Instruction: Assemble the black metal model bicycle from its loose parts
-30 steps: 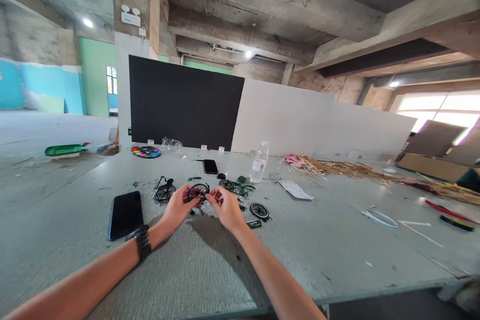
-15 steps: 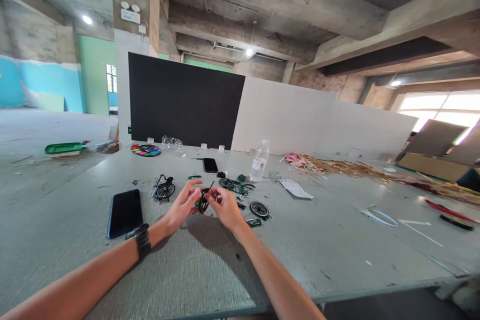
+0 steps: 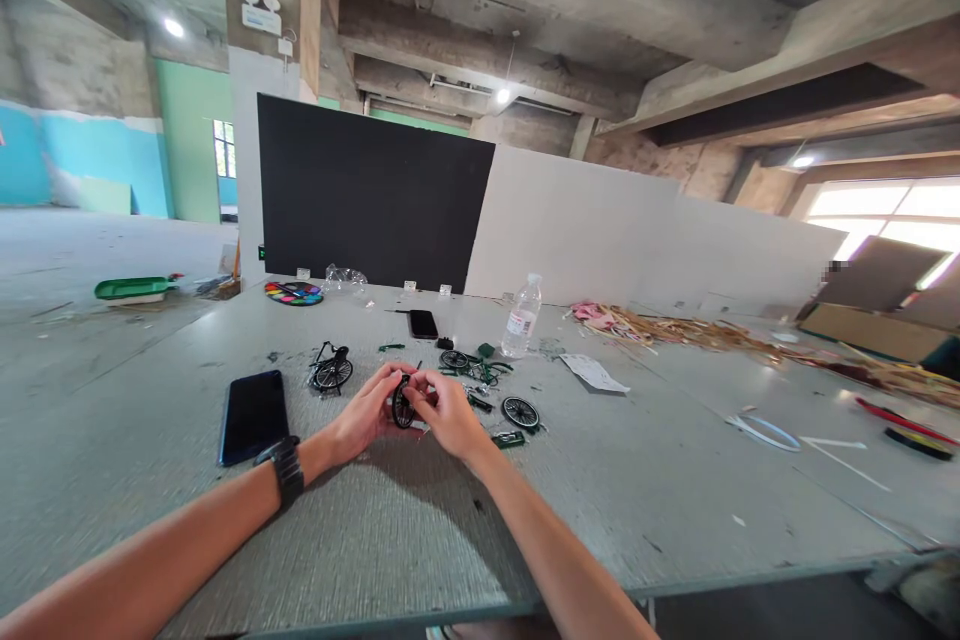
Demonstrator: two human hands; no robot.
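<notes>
My left hand (image 3: 365, 411) and my right hand (image 3: 448, 413) meet over the grey table (image 3: 420, 520), both pinching a small black spoked toy wheel (image 3: 403, 404) held upright between the fingertips. A black watch sits on my left wrist (image 3: 283, 465). Right of my hands lies another loose wheel (image 3: 520, 412) and a small green part (image 3: 508, 439). Behind them lie a green bicycle frame with a wheel (image 3: 472, 367) and a black wheel assembly (image 3: 331, 371).
A dark phone (image 3: 253, 402) lies left of my hands, a second phone (image 3: 423, 324) farther back. A water bottle (image 3: 522, 317), a paper sheet (image 3: 595, 373), a colourful disc (image 3: 293, 293), straw-like scraps (image 3: 675, 330) and a black board (image 3: 367, 195) stand beyond.
The wheel turned from facing me flat to edge-on and upright between my fingers. My hands moved slightly closer together. The view tilted a little.
</notes>
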